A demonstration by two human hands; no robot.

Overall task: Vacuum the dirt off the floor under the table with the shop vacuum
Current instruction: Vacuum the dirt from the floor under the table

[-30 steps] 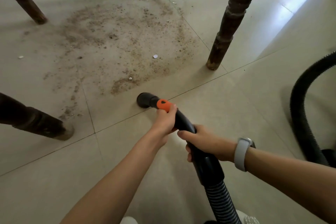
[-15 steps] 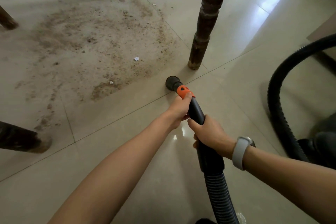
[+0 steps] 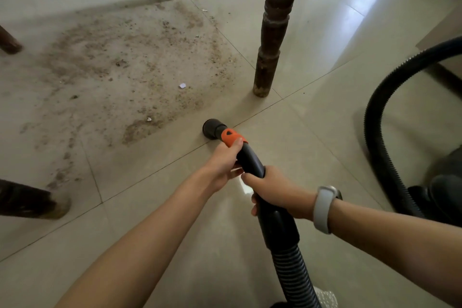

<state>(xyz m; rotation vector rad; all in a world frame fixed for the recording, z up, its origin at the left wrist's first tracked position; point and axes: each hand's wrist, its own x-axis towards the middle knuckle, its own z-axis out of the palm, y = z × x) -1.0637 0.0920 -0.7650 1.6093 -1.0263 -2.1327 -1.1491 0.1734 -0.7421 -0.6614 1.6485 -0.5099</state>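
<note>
We are gripping the black vacuum wand (image 3: 252,161) with both hands, and compared with half a second ago almost nothing has shifted: the round nozzle (image 3: 211,128) sits on the same spot on the tiled floor (image 3: 175,220), right on a grout line, just short of the dirt patch (image 3: 130,67). A second ago it lay further left, away from the near bench leg (image 3: 272,30); now it is close in front of that leg.

Our left hand (image 3: 225,161) is forward, fingers wrapped round the wand just behind the orange collar (image 3: 232,137), thumb tip lying on the orange. Our right hand (image 3: 275,190) is clamped round the wand further back, above the thick cuff where the ribbed hose (image 3: 292,270) begins, with a pale wristband (image 3: 323,209) on that wrist. Both forearms reach straight out and downward.

The dirt, brown grit with a few white scraps (image 3: 182,85), spreads between the bench legs, untouched. The hose loops round at the right toward the dark vacuum body (image 3: 445,190).
</note>
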